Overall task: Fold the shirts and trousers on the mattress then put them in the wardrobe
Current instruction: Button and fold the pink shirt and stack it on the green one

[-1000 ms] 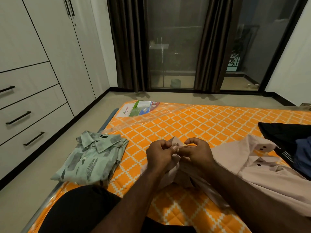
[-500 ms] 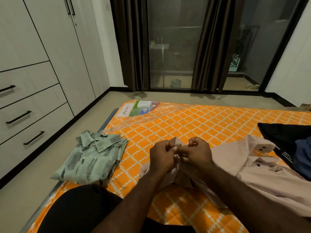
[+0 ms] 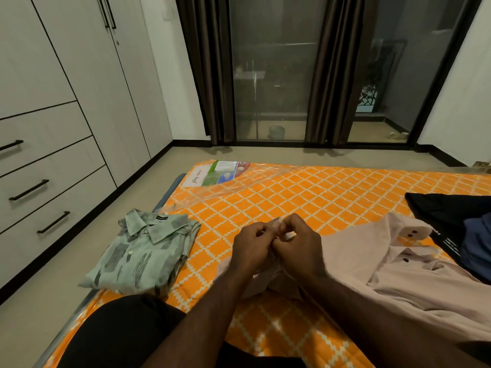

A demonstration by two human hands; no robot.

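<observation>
A pale pink shirt (image 3: 393, 264) lies spread out on the orange patterned mattress (image 3: 279, 200), to the right of centre. My left hand (image 3: 252, 245) and my right hand (image 3: 300, 245) meet just above its left part, both pinching a small bit of its fabric between curled fingers. A folded green patterned shirt (image 3: 143, 251) sits at the mattress's left edge. Dark clothes (image 3: 457, 229), black and blue, lie at the far right. The white wardrobe (image 3: 66, 110) stands along the left wall, its doors and drawers closed.
A clear plastic wrapper with a printed label (image 3: 220, 176) lies at the far end of the mattress. Bare floor runs between the mattress and the wardrobe. Dark curtains and a glass door (image 3: 271, 75) fill the back wall. My black-clad knee (image 3: 119, 333) is at the bottom left.
My hands stay together on the pink shirt's fabric, with only small finger movements. The view has shifted slightly.
</observation>
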